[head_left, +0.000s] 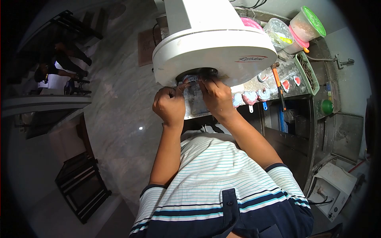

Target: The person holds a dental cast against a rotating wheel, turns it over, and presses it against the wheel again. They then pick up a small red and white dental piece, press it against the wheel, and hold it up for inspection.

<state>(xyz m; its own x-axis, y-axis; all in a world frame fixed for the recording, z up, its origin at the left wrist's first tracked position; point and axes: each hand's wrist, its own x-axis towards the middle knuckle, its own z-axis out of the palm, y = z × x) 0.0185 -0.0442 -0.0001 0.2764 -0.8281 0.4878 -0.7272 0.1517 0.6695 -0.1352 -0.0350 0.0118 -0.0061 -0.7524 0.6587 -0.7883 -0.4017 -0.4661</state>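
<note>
Steady wrists and fingertips kept shallow should serve best at the dark opening (197, 73) of the white machine (214, 53), just beyond the left hand (170, 106) and right hand (217, 95). Both have curled fingers at its lip; whether either grips anything, I cannot tell.

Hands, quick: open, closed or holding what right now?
Left hand: curled at the white machine; any hold can't be told.
Right hand: also curled there; any hold can't be told.
</note>
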